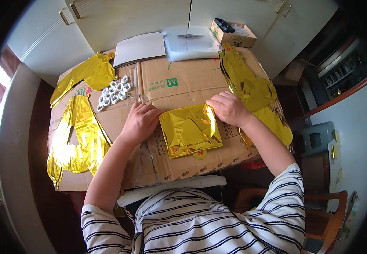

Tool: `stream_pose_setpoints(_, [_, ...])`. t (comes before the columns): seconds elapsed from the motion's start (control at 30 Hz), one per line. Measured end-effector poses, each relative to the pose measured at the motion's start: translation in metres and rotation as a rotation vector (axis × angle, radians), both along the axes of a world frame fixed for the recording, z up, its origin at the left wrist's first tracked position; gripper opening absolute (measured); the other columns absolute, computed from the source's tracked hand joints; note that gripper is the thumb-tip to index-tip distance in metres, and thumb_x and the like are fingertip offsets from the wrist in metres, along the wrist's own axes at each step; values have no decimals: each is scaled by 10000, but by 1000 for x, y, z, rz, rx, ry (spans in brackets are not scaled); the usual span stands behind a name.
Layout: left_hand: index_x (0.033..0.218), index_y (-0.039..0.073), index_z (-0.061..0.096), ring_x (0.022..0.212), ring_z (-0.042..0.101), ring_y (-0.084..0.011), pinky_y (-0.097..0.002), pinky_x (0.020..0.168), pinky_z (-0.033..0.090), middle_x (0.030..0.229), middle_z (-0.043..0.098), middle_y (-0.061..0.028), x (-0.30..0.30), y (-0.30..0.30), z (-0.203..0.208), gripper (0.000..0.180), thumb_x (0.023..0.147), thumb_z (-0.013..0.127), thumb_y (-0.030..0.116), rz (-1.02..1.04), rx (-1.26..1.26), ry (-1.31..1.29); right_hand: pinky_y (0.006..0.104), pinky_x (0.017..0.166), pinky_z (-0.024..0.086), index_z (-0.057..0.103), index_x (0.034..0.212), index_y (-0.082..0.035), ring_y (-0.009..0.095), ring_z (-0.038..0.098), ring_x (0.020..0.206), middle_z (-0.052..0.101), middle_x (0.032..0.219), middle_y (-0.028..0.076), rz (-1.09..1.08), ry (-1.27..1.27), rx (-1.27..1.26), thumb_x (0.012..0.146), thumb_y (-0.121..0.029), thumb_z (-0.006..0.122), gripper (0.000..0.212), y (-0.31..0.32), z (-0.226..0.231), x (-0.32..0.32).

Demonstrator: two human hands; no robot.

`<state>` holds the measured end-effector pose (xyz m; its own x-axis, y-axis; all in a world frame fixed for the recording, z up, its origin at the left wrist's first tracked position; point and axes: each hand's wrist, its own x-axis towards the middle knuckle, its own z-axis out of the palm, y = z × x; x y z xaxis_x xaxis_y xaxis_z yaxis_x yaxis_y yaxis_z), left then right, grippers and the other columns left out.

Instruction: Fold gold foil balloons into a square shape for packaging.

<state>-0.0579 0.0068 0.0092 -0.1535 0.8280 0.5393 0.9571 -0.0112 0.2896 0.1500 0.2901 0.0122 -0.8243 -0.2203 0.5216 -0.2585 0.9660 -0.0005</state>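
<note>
the folded square of gold foil balloon (190, 130) lay in the middle of the flattened brown cardboard sheet (183, 82) covering the desk. the left hand (139, 122) pressed its left edge, fingers flat and spread, gripping nothing; the right hand (228, 108) rested curled on the upper right corner, pinning it rather than holding it. to my eye, folding it well meant keeping both palms low and smoothing outward so the slippery foil kept its crease. more gold foil balloon shapes (78, 139) lay to the left, a long one (253, 91) to the right, and small white plastic rings (113, 94) sat near the far left. the desk itself was hidden under the cardboard, and i couldn't make out what figure the folded foil formed.
</note>
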Motion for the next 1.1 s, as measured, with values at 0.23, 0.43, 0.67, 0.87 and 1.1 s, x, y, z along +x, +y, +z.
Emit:
stream_pose_setpoints(0.23, [1045, 34, 739, 888, 668, -307, -396, 850, 512, 925, 699, -116, 2, 1, -1, 184, 894, 634, 35, 86, -96, -310, 350, 738, 542, 709, 1132, -65, 257, 643, 791, 676, 909, 68, -53, 47, -59, 825, -42, 698, 309, 3, -7, -4])
stream_pose_setpoints(0.43, [1002, 22, 746, 893, 662, -352, -423, 813, 535, 903, 680, -141, 3, 3, 0, 163, 871, 660, 67, 136, -101, -444, 285, 683, 497, 711, 1172, -37, 150, 591, 735, 679, 972, 59, -184, -224, -598, 889, -4, 638, 294, 4, 2, -5])
stream_pose_setpoints(0.67, [1000, 7, 739, 894, 657, -353, -423, 810, 537, 938, 669, -147, 5, 5, 0, 159, 875, 663, 68, 138, -63, -434, 266, 755, 503, 729, 1105, -33, 119, 582, 810, 653, 995, 47, -202, -469, -738, 882, -239, 781, 309, -9, 23, -21])
stream_pose_setpoints(0.87, [1007, 5, 724, 924, 654, -355, -421, 836, 530, 955, 673, -147, 5, 4, -2, 155, 885, 649, 67, 120, -42, -418, 302, 814, 528, 725, 1036, -30, 155, 632, 885, 642, 996, 52, -185, -731, -655, 866, -288, 804, 319, -18, 37, -43])
stream_pose_setpoints(1.1, [1010, 8, 694, 932, 660, -359, -428, 867, 517, 941, 686, -158, 12, 2, 6, 142, 898, 626, 64, 128, -64, -496, 306, 767, 533, 720, 1007, -20, 151, 644, 857, 671, 953, 60, -199, -936, -728, 833, -313, 848, 365, -23, 47, -55])
